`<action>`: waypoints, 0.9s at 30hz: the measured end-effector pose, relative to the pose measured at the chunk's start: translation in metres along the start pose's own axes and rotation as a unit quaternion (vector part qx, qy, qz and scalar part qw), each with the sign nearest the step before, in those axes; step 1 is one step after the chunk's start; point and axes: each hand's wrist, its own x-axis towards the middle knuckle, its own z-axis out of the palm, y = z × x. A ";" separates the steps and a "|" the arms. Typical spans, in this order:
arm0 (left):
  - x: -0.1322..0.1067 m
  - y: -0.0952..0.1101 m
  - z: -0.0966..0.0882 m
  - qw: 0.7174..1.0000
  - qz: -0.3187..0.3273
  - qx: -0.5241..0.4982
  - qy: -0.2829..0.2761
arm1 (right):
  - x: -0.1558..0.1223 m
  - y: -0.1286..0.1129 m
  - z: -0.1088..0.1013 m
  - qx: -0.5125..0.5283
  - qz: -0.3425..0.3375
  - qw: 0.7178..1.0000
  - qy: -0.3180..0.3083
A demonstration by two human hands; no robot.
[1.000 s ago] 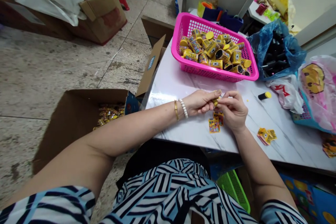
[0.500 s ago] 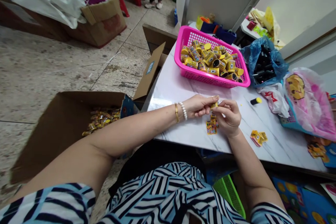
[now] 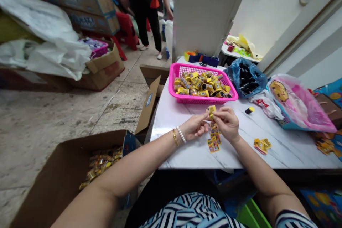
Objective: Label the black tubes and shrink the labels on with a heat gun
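Both hands pinching one small yellow piece
Left hand (image 3: 194, 127) and right hand (image 3: 227, 123) are gripping yellow piece (image 3: 212, 110) mid-frame, above sticker strip (image 3: 213, 141) on worktop (image 3: 280, 149).

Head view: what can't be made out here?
All head view:
Yellow piece: small, mostly covered by fingertips of left hand and right hand.
Stickers: print too small; strip's top under right hand.
Blue bag: dark contents, half wrapped.
Box: cut by bottom edge, arm across it.
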 end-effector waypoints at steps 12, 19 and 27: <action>0.009 -0.015 -0.007 0.862 0.246 0.420 0.144 | 0.082 0.049 -0.141 -0.517 0.149 0.843 -0.017; 0.041 -0.025 0.008 0.721 0.261 0.624 0.149 | 0.025 0.077 -0.165 -0.516 0.198 0.822 -0.141; 0.050 -0.031 0.017 0.671 0.232 0.687 0.156 | 0.012 0.075 -0.135 -0.492 0.213 0.827 -0.170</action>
